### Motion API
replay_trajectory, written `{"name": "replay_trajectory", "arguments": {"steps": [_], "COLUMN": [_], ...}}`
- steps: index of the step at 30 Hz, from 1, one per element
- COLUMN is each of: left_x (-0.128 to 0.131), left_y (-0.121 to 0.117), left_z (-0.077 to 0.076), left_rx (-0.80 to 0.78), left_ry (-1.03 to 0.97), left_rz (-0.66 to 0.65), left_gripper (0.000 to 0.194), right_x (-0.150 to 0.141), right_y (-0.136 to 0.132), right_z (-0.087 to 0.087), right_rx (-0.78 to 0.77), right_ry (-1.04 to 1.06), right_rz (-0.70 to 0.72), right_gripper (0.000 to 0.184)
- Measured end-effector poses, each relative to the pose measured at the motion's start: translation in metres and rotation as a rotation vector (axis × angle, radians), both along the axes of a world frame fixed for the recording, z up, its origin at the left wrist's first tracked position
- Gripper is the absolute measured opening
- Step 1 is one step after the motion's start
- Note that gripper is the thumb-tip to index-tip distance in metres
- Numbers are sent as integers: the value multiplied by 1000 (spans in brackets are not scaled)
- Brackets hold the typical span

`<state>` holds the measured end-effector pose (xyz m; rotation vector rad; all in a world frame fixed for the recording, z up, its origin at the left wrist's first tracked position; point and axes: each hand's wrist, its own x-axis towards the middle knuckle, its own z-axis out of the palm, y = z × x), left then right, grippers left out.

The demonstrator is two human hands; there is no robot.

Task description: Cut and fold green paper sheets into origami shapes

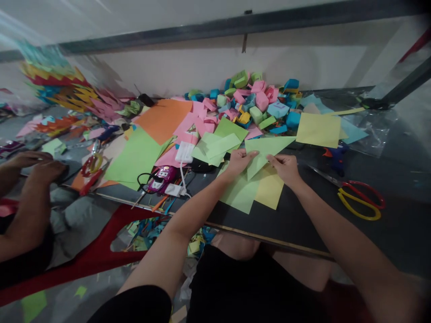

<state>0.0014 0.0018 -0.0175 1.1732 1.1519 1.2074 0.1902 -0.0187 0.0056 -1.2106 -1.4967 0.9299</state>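
Note:
Between my two hands is a light green sheet of paper (269, 146), folded to a pointed, triangle-like shape. My left hand (239, 162) pinches it at the lower left with thumb and fingers. On the other side my right hand (284, 167) grips its lower right edge, fingers closed. Beneath them a pale green sheet (239, 193) and a yellow sheet (271, 188) lie on the dark table. More light green pieces (215, 148) sit just left of my left hand. Scissors (360, 199) with red and yellow handles rest to the right of my right hand.
A heap of folded paper pieces (259, 101) stands against the wall. Nearby are a yellow sheet (318, 130), a blue glue gun (336, 158), a purple toy-car-shaped object (163, 178) and a white power strip (184, 152). At left, a co-worker's hands (43, 166) are above the table.

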Motion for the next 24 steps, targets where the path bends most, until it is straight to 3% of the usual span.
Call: {"name": "replay_trajectory", "arguments": {"steps": [5, 10, 15, 21, 24], "left_x": [4, 8, 7, 9, 8], "left_y": [0, 1, 1, 0, 0], "left_z": [6, 9, 10, 12, 11], "left_rx": [-17, 4, 39, 15, 34], "left_ry": [-27, -38, -43, -63, -62], "left_rz": [21, 99, 72, -1, -4], "left_gripper": [41, 45, 59, 46, 47], "right_x": [-1, -2, 1, 1, -2], "right_y": [-1, -1, 0, -1, -1], "right_z": [-1, 0, -1, -7, -7], "right_rx": [-31, -82, -56, -54, 25], "right_ry": [7, -8, -93, -182, -265], "right_rz": [-61, 20, 52, 100, 111], "right_gripper": [66, 60, 54, 49, 49]}}
